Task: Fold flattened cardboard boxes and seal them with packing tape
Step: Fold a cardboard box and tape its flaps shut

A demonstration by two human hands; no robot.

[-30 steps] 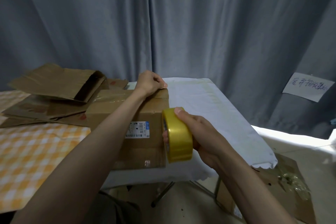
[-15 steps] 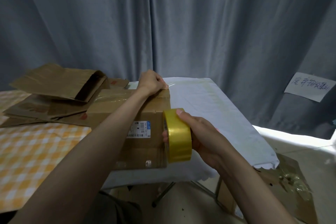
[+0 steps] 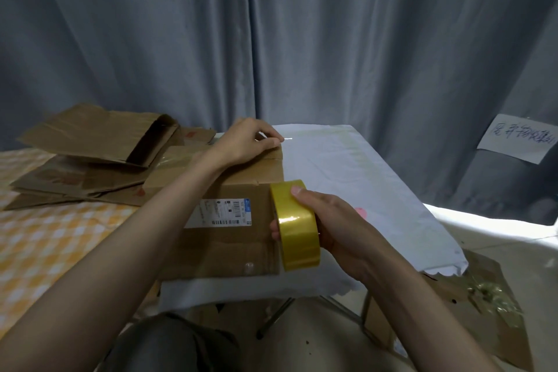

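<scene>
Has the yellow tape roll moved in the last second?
Barely: the yellow tape roll in the right hand crept slightly up the brown cardboard box edge.

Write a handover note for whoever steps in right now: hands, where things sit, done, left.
Left hand: on the far top corner of the folded box, pressing down what looks like the tape end.
Right hand: grip around the yellow tape roll, held at the box's right side.
Box stands on the white-covered table; flattened boxes are stacked to its left.
Done: this box is folded, flaps closed.
Left: run the tape along the seam, cut it, then fold and seal the flat stack. How far the tape already runs is hard to tell.
</scene>
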